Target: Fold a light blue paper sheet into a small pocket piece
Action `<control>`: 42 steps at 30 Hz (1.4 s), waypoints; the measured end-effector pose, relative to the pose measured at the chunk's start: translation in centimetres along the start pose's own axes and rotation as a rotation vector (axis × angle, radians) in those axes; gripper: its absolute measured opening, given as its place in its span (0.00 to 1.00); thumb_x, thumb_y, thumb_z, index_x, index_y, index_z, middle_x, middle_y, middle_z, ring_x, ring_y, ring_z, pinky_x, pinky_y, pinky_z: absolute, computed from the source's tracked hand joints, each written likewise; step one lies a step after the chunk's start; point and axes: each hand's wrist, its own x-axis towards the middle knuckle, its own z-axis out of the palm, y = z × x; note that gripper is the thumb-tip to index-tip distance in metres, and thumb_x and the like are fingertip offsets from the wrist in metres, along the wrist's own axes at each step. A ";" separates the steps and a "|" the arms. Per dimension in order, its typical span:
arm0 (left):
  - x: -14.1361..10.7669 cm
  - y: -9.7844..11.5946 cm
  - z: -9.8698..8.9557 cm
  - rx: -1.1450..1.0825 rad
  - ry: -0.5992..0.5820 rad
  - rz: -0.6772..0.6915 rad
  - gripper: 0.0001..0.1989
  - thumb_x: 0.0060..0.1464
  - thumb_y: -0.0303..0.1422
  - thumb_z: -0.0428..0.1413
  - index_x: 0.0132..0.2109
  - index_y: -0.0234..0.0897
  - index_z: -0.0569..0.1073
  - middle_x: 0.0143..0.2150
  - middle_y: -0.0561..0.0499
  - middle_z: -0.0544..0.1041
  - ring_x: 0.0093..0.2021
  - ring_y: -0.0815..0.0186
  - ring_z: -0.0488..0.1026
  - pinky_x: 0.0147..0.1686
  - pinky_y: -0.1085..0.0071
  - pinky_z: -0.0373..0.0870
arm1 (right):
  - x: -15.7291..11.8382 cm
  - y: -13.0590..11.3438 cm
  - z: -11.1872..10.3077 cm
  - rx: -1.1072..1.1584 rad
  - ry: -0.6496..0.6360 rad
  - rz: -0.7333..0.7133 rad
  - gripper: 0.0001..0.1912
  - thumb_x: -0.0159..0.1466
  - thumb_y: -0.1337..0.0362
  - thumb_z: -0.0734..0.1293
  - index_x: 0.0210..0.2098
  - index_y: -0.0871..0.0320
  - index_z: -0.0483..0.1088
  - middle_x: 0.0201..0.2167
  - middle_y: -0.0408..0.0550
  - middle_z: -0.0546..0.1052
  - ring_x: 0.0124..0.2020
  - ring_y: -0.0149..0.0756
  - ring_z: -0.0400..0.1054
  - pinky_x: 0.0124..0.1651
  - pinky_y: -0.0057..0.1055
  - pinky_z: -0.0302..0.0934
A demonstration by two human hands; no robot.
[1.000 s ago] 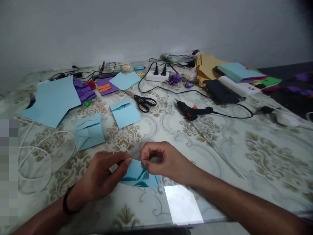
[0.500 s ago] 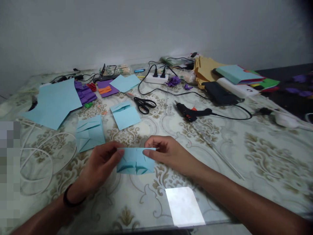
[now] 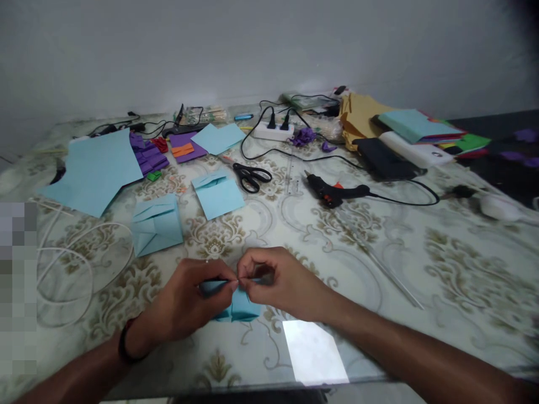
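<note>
Between my hands is a small folded light-blue paper (image 3: 246, 307), low over the patterned tablecloth. My left hand (image 3: 194, 294) pinches its top edge near the middle, thumb and fingertip together. Right beside it, my right hand (image 3: 275, 280) pinches the same edge, the fingertips of both hands almost touching. Part of the paper is hidden behind my fingers. Beyond my left hand lies a folded light-blue paper piece (image 3: 157, 224) with creased flaps. Farther off is another blue piece (image 3: 219, 196) with a folded top strip.
Black scissors (image 3: 251, 177) and a black glue gun (image 3: 334, 191) with its cord lie beyond my hands. A large blue sheet (image 3: 101, 168) is at the left, above a white cable (image 3: 90, 292). At the back stand a power strip (image 3: 273, 132) and stacked coloured paper (image 3: 415, 124).
Both hands have slid inward along the paper's top edge and now pinch near its middle. The paper has come slightly closer to me.
</note>
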 end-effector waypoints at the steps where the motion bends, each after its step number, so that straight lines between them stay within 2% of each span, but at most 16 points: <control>1: 0.0 0.1 0.0 0.002 0.015 0.018 0.08 0.62 0.31 0.58 0.35 0.37 0.80 0.27 0.55 0.79 0.27 0.72 0.71 0.29 0.77 0.65 | 0.0 0.0 0.0 -0.006 -0.009 0.002 0.03 0.56 0.71 0.69 0.30 0.58 0.72 0.28 0.41 0.74 0.30 0.30 0.66 0.35 0.28 0.62; 5: 0.2 0.7 -0.5 0.018 0.041 0.012 0.08 0.60 0.29 0.58 0.33 0.37 0.79 0.26 0.57 0.78 0.26 0.73 0.70 0.29 0.77 0.63 | 0.1 -0.4 -0.4 -0.006 -0.011 0.006 0.02 0.56 0.70 0.69 0.28 0.59 0.71 0.27 0.41 0.73 0.29 0.30 0.65 0.34 0.28 0.61; 11: 0.2 0.4 -1.7 0.008 0.088 -0.053 0.09 0.61 0.32 0.58 0.34 0.37 0.80 0.28 0.55 0.79 0.28 0.70 0.72 0.30 0.75 0.65 | 0.2 -0.8 -1.9 -0.080 0.036 0.009 0.03 0.55 0.69 0.69 0.27 0.58 0.71 0.25 0.41 0.72 0.28 0.29 0.63 0.32 0.27 0.59; 17: 0.2 -0.1 -1.8 -0.055 0.066 -0.105 0.11 0.62 0.34 0.58 0.33 0.36 0.80 0.28 0.53 0.78 0.28 0.69 0.71 0.29 0.73 0.65 | 0.2 -0.9 -2.9 -0.154 0.037 0.004 0.04 0.54 0.72 0.69 0.27 0.57 0.71 0.25 0.41 0.73 0.28 0.30 0.64 0.31 0.26 0.59; 21: 0.5 -0.2 -1.6 -0.095 0.037 -0.132 0.12 0.63 0.37 0.58 0.34 0.37 0.81 0.30 0.52 0.80 0.30 0.68 0.73 0.31 0.74 0.67 | 0.2 -0.7 -2.7 -0.136 0.049 -0.001 0.03 0.58 0.68 0.69 0.29 0.57 0.70 0.27 0.41 0.73 0.29 0.31 0.65 0.32 0.27 0.61; 26: 0.7 -0.1 -1.2 -0.097 -0.061 -0.157 0.11 0.63 0.38 0.59 0.38 0.38 0.82 0.34 0.52 0.83 0.33 0.67 0.76 0.33 0.74 0.69 | 0.1 -0.4 -1.8 -0.163 0.035 0.023 0.03 0.58 0.68 0.70 0.29 0.58 0.72 0.25 0.41 0.74 0.28 0.30 0.65 0.32 0.27 0.60; 34: 0.9 -0.4 -0.9 0.014 0.044 -0.146 0.13 0.65 0.39 0.57 0.36 0.38 0.82 0.31 0.54 0.82 0.31 0.67 0.75 0.31 0.75 0.68 | 0.3 0.2 -1.3 -0.186 0.051 0.054 0.10 0.62 0.59 0.72 0.29 0.59 0.74 0.24 0.40 0.73 0.26 0.28 0.62 0.28 0.26 0.55; 40: 1.1 -0.5 -1.1 0.064 -0.021 -0.120 0.07 0.61 0.36 0.62 0.44 0.42 0.83 0.38 0.57 0.86 0.35 0.64 0.81 0.35 0.75 0.73 | 0.5 0.2 -1.9 -0.283 0.069 -0.011 0.10 0.67 0.59 0.68 0.32 0.58 0.74 0.26 0.41 0.74 0.28 0.30 0.64 0.31 0.26 0.58; 42: 1.1 -0.3 -1.1 0.088 -0.002 -0.118 0.07 0.61 0.34 0.62 0.44 0.43 0.83 0.39 0.57 0.86 0.36 0.64 0.81 0.38 0.75 0.74 | 0.5 0.2 -1.9 -0.275 0.061 -0.019 0.12 0.68 0.57 0.68 0.32 0.58 0.73 0.27 0.41 0.73 0.29 0.30 0.65 0.32 0.26 0.59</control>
